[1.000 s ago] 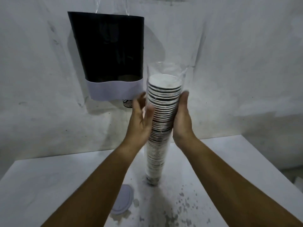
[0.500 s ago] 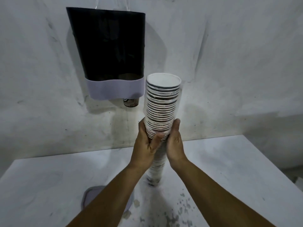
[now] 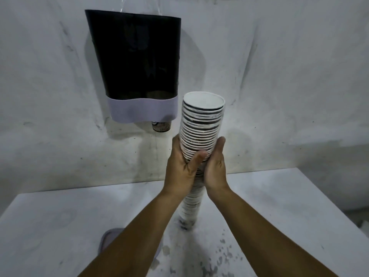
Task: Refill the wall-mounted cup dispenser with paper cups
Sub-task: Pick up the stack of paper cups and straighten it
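A tall stack of paper cups stands upright on the white table, its open top turned toward me. My left hand grips the stack's middle from the left, thumb across the front. My right hand holds it from the right, fingers curled behind. A clear plastic sleeve still covers the lower part of the stack. The black cup dispenser with a pale lilac lower band hangs on the wall at upper left. One cup's bottom pokes out beneath it.
A pale lilac lid lies on the table near my left forearm, partly hidden. Dark specks mark the tabletop at lower right. The rough white wall stands close behind. The table's right edge drops off at the far right.
Both hands slid down the stack from near its top to its middle, pulling the clear plastic sleeve down off the upper cups. The top cups are now bare.
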